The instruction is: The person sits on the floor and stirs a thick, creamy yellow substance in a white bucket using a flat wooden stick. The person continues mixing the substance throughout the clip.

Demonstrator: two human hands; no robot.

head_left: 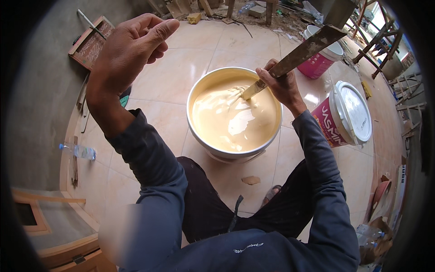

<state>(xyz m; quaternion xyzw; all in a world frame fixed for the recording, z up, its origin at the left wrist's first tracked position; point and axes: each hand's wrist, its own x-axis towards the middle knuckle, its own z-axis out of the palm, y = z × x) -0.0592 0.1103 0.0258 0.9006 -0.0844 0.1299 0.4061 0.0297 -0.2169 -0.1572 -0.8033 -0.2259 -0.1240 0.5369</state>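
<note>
A round white bucket (198,136) full of thick cream-coloured paint (215,118) stands on the floor between my knees. My right hand (285,86) grips a flat wooden stick (310,51) that slants down into the paint near the far right side. Its lower end is coated in cream, and folds mark the paint's surface around it. Up to the left, my left hand (138,41) is raised in the air, apart from the bucket. Its fingers are curled in loosely with the thumb along them, and nothing shows in it.
A lidded pink-and-white bucket (355,113) stands right on the tiled floor (156,118), with another pink bucket (312,65) behind it. A plastic bottle (81,151) lies left, by the grey wall (38,99). Wood scraps (181,7) litter the far side. A brown scrap (251,180) lies near my foot.
</note>
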